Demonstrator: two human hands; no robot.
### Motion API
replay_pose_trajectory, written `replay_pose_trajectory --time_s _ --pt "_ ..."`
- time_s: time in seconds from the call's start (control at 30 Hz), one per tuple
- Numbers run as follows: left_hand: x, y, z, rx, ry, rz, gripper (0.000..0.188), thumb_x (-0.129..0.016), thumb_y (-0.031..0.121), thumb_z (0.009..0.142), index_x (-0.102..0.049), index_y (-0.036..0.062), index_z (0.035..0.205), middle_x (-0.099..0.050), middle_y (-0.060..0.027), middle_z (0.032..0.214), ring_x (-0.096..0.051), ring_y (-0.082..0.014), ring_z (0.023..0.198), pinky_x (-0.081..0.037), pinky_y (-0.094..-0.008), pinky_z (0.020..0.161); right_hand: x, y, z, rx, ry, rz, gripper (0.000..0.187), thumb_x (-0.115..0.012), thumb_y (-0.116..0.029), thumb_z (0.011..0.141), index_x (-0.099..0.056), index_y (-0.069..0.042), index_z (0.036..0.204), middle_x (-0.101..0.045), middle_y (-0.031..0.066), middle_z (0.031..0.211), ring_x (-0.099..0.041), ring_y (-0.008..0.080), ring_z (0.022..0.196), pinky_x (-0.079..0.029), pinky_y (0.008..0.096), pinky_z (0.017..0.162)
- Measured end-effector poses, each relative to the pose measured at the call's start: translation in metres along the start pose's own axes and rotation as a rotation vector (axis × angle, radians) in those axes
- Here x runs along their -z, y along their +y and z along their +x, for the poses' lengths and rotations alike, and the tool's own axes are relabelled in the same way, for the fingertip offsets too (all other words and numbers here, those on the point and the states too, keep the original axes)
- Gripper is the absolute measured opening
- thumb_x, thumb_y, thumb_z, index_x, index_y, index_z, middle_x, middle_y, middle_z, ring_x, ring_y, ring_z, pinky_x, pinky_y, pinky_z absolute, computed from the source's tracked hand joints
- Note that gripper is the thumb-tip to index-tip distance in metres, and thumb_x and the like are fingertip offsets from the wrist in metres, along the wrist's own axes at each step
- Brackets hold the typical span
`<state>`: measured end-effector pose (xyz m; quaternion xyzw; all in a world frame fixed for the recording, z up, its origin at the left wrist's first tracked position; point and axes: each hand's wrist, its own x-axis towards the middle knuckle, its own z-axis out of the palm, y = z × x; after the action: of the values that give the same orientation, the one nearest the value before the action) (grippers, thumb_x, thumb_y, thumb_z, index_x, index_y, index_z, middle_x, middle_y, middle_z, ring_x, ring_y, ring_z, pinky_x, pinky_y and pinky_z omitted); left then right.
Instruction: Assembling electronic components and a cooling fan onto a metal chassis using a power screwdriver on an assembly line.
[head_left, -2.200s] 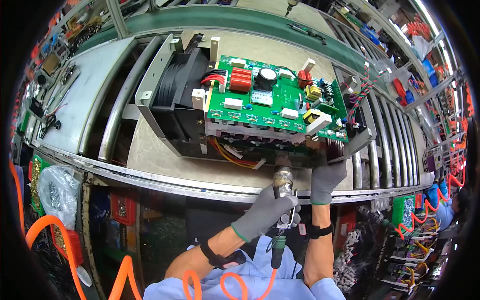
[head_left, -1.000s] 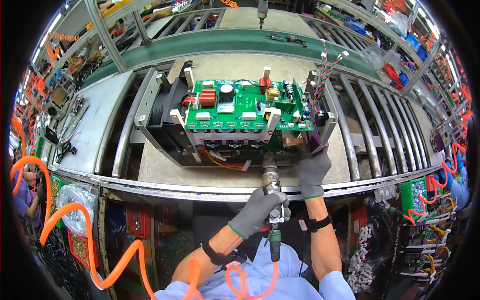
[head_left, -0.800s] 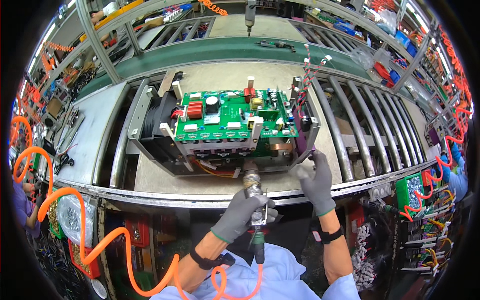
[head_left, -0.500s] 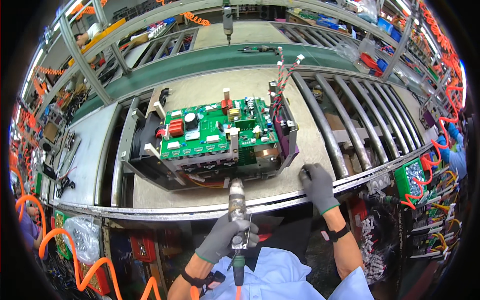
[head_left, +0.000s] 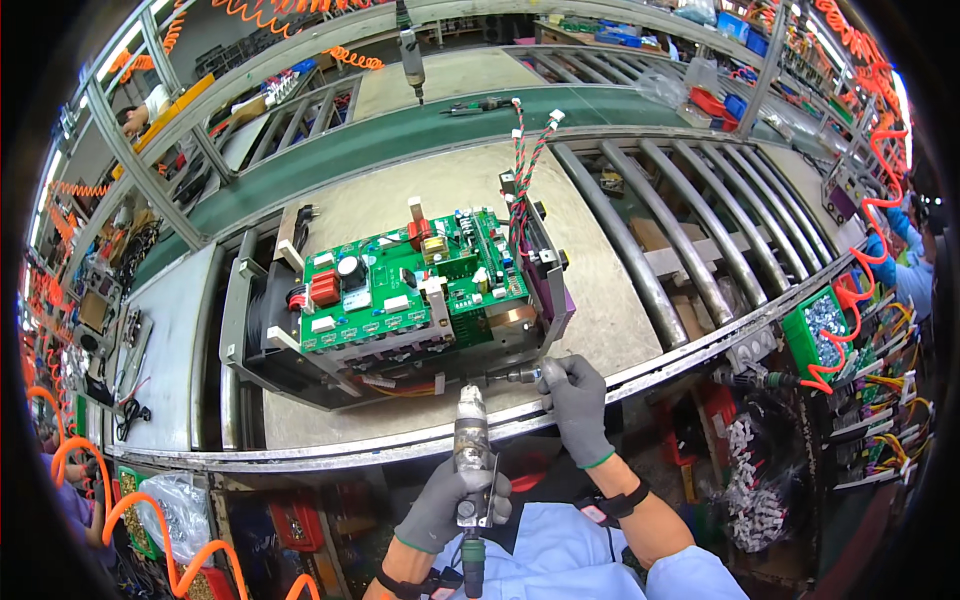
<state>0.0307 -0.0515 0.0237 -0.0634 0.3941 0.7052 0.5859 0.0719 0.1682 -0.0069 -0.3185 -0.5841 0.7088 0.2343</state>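
Observation:
My left hand [head_left: 445, 508] is wrapped round an air screwdriver [head_left: 470, 440], its nose pointing away from me and up to the front edge of the workboard. My right hand [head_left: 578, 408] is closed, thumb and fingertips pinched at a short metal rod [head_left: 522, 375] just right of the screwdriver's nose. The rod's exact kind is too small to tell. Beyond both hands stands an open electronic unit [head_left: 350, 385] with a green circuit board [head_left: 385, 285] on top, white posts round it and a black housing at its left. Red, black and green wires [head_left: 520, 200] rise from its right rear.
The unit rests on a pale board [head_left: 610, 300] over a roller conveyor [head_left: 690, 230]. A hanging screwdriver [head_left: 411, 60] is beyond it, above a green belt [head_left: 590, 108]. A green bin of screws [head_left: 820, 330] stands right; an orange coiled hose [head_left: 150, 510] loops at left.
My right hand has moved left from beside the unit to the screwdriver's nose, its fingers now pinched at the metal rod. My left hand still grips the screwdriver. The view has shifted slightly.

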Motion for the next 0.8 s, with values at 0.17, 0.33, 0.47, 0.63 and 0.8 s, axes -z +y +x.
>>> replay_pose_trajectory --time_s 0.17,0.33,0.47,0.63,0.8 --pt "0.0 -0.003 0.003 -0.025 -0.029 -0.041 0.036 -0.064 0.014 0.086 -0.05 -0.0003 0.117 -0.065 -0.0173 0.091 -0.069 -0.0276 0.072 -0.059 -0.0396 0.062 -0.003 0.001 -0.001 -0.051 0.071 0.033 0.022 -0.064 -0.021 0.1 -0.061 -0.001 0.091 -0.063 0.004 0.07 -0.053 0.0051 0.053 -0.043 0.0216 0.049" --pt "-0.001 0.0 0.003 -0.022 -0.075 -0.097 0.037 -0.064 0.014 0.086 -0.05 0.0013 0.118 -0.065 -0.0165 0.091 -0.069 -0.0273 0.072 -0.059 -0.0396 0.062 -0.004 -0.002 -0.002 -0.051 0.069 0.016 0.022 -0.062 -0.023 0.1 -0.06 -0.003 0.091 -0.061 0.0032 0.069 -0.052 0.0054 0.051 -0.041 0.0217 0.047" --pt "-0.008 0.003 0.007 -0.009 -0.052 -0.009 0.039 -0.067 0.014 0.085 -0.05 -0.0006 0.117 -0.065 -0.0181 0.09 -0.07 -0.0275 0.071 -0.06 -0.0395 0.062 -0.008 0.0 0.0 -0.019 0.145 -0.026 0.024 -0.061 -0.025 0.101 -0.057 -0.005 0.088 -0.059 0.0022 0.068 -0.051 0.0052 0.049 -0.04 0.0215 0.044" --pt "-0.016 0.002 0.013 -0.021 0.007 0.08 0.044 -0.071 0.017 0.084 -0.05 -0.0025 0.117 -0.066 -0.0183 0.091 -0.071 -0.0267 0.071 -0.061 -0.0383 0.062 -0.011 0.004 0.005 -0.019 0.19 0.039 0.026 -0.062 -0.026 0.101 -0.056 -0.004 0.088 -0.059 0.0029 0.068 -0.051 0.0052 0.049 -0.04 0.0215 0.045" --pt "-0.013 0.005 0.013 -0.022 -0.021 0.051 0.044 -0.071 0.018 0.084 -0.05 -0.0016 0.118 -0.067 -0.017 0.091 -0.07 -0.026 0.071 -0.061 -0.0379 0.063 -0.014 0.01 0.008 0.076 0.149 0.129 0.026 -0.061 -0.027 0.102 -0.057 -0.003 0.091 -0.064 0.0058 0.07 -0.053 0.0061 0.05 -0.041 0.0215 0.046"
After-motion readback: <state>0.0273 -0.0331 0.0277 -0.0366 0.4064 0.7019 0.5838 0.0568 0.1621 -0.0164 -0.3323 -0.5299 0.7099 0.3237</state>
